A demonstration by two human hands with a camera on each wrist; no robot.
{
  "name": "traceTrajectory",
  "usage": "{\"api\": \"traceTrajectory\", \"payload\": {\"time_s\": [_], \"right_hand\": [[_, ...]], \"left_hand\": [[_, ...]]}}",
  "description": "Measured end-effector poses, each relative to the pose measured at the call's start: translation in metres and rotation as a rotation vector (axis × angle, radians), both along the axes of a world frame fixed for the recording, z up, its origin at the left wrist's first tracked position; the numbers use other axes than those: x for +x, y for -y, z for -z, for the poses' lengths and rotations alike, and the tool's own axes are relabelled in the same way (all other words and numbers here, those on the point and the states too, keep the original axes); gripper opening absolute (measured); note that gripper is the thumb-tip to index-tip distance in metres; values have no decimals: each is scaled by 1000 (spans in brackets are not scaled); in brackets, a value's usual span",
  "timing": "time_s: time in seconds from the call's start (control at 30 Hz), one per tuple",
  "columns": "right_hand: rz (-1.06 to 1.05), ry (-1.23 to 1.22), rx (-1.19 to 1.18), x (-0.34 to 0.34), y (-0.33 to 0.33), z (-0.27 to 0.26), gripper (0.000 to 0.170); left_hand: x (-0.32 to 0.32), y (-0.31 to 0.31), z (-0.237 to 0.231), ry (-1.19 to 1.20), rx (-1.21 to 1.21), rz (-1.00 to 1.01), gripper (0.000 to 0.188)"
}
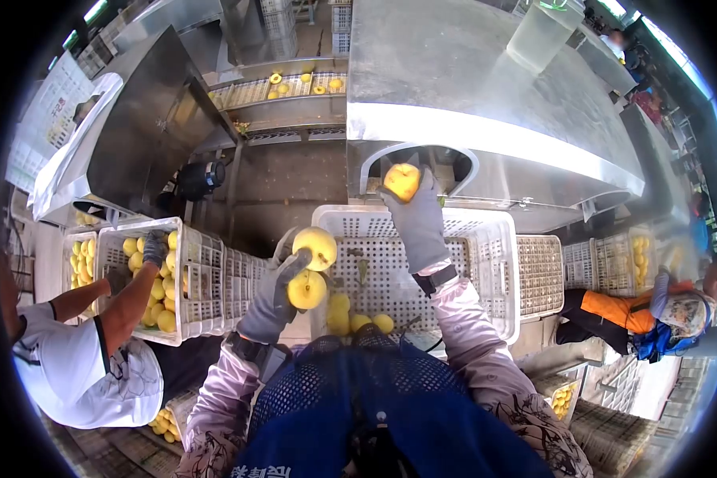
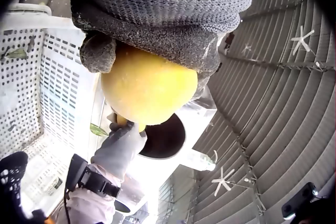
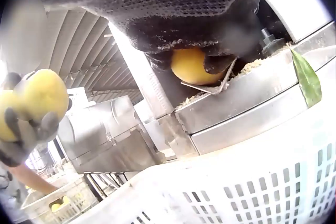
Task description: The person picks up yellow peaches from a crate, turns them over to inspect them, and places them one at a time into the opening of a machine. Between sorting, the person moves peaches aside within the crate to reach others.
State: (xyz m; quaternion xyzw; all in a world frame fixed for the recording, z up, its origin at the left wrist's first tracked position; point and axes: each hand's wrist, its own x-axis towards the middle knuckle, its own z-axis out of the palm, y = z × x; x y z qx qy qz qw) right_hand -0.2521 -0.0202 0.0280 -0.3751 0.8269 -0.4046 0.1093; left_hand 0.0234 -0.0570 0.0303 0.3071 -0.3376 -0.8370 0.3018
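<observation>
In the head view, my gloved left hand point(image 1: 272, 296) grips two round yellow fruits, an upper one point(image 1: 315, 248) and a lower one point(image 1: 306, 290), beside the crate's left edge. The left wrist view shows one large yellow fruit point(image 2: 149, 85) under the curled grey fingers. My gloved right hand point(image 1: 419, 221) holds another yellow fruit point(image 1: 401, 182) at the arched opening point(image 1: 448, 165) in the metal housing. Seen from the right wrist, that fruit point(image 3: 195, 66) sits under the fingertips, beside a thin V-shaped piece point(image 3: 214, 88) at the opening.
Below the opening stands a white perforated crate point(image 1: 495, 275) with several yellow fruits point(image 1: 360, 322) at its near left corner. Further left, a person in white point(image 1: 95, 366) reaches into a fruit-filled crate point(image 1: 179, 319). A conveyor point(image 1: 251, 92) carries fruits beyond. Another crate point(image 1: 539, 271) adjoins at right.
</observation>
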Motion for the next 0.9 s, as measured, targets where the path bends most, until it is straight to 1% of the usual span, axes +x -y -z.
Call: {"api": "traceTrajectory", "payload": {"time_s": [0.07, 0.1, 0.17, 0.27, 0.3, 0.33, 0.37, 0.4, 0.43, 0.47, 0.53, 0.6, 0.63, 0.67, 0.7, 0.73, 0.77, 0.83, 0.87, 0.9], "right_hand": [[38, -106, -17, -2, 13, 7, 101], [35, -106, -18, -5, 24, 6, 101], [139, -123, 132, -10, 50, -3, 98], [150, -121, 139, -13, 59, -24, 96], [169, -214, -12, -17, 58, -23, 77], [158, -213, -13, -33, 57, -26, 77], [-31, 68, -62, -47, 51, -40, 71], [-221, 360, -102, -50, 42, -50, 64], [-205, 378, -216, -37, 25, -61, 58], [-203, 365, -353, -21, 8, -69, 60], [-281, 580, -235, -4, -27, -59, 69], [-603, 1025, -213, 16, -63, -59, 89], [-757, 933, -122, 24, -73, -67, 87], [-786, 887, -137, 33, -76, -56, 86], [-778, 674, -173, 36, -79, -50, 87], [-766, 460, -205, 37, -82, -47, 88], [-762, 459, -205, 35, -86, -50, 88], [-818, 586, -228, 25, -95, -64, 92], [-816, 586, -230, 16, -99, -70, 92], [-778, 620, -87, 5, -101, -76, 97]], "left_hand": [[12, -6, 6, -2, -5, 2, 51], [14, -7, 7, -7, -12, 1, 50], [17, -10, 4, 14, -11, -14, 49], [12, -12, -2, 28, -8, -28, 50], [6, -9, -2, 0, -6, 0, 52], [2, -6, -4, -24, -5, 25, 54], [-3, -7, -16, 18, -4, 34, 57], [-7, -6, -25, -10, -17, 72, 60], [-13, -4, -23, -24, -38, 53, 61], [-20, 1, -20, -47, -70, 41, 62], [-32, 3, -24, -45, -117, 20, 63], [-40, -2, -29, -39, -149, 9, 64], [-43, -4, -35, -11, -186, 88, 63], [-46, -6, -42, 15, -224, 170, 62], [-49, -9, -47, -28, -187, 233, 61], [-50, -10, -50, -27, -185, 242, 61], [-53, -10, -52, -26, -118, 303, 56], [-52, -3, -47, -45, 22, 429, 52], [-51, 3, -39, -44, 22, 431, 52], [-50, 8, -34, -24, -35, 458, 52]]}}
